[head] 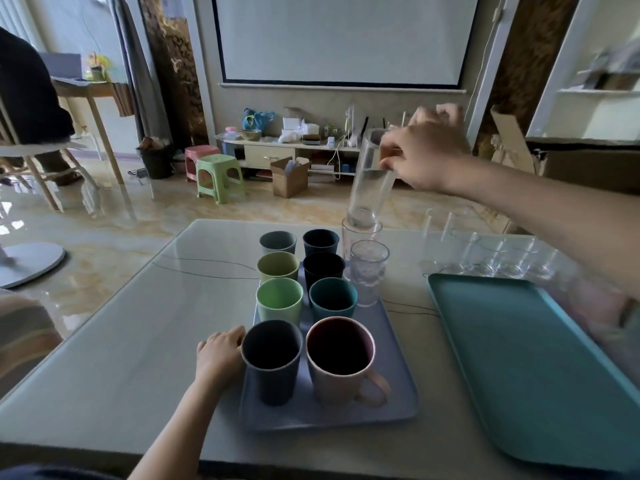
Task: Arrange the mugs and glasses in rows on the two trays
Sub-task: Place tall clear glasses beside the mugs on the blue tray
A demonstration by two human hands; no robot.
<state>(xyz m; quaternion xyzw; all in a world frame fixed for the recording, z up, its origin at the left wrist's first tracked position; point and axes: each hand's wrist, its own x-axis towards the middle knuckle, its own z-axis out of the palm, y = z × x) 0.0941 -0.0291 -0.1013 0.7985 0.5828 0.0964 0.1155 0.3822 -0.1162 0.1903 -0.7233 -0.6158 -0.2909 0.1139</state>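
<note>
Eight mugs (pixel 313 299) stand in two rows on the purple tray (pixel 398 407), and the left hand (pixel 220 351) rests on the tabletop (pixel 121 341) with curled fingers touching the near dark mug (pixel 272 362). Just past that tray, the right hand's (pixel 427 152) fingers pinch the rim of a tall glass (pixel 370 180), tilted, its bottom inside another glass (pixel 360 233). One blue tray (pixel 519 358) lies bare on the right, with blurry glasses (pixel 485 251) behind it, and two stools (pixel 213 171) stand on the shiny floor.
</note>
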